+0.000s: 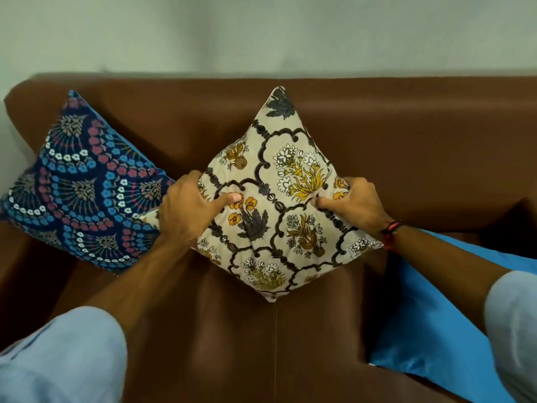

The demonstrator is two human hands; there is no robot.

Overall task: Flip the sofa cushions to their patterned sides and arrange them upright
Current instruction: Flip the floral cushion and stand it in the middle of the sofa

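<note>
A cream cushion [279, 199] with dark lattice and yellow flowers stands on one corner in the middle of the brown leather sofa [406, 146], patterned side facing me, leaning on the backrest. My left hand [191, 210] grips its left corner and my right hand [354, 205] grips its right corner. A navy cushion [78, 193] with blue, pink and white fan patterns stands upright at the sofa's left end, touching the cream one. A plain blue cushion [436, 321] lies flat on the right seat, partly under my right arm.
A pale wall [261, 33] runs behind the sofa. The left armrest [17, 257] and right armrest [511, 216] bound the seat. Bare brown seat [232, 344] lies in front of the cream cushion.
</note>
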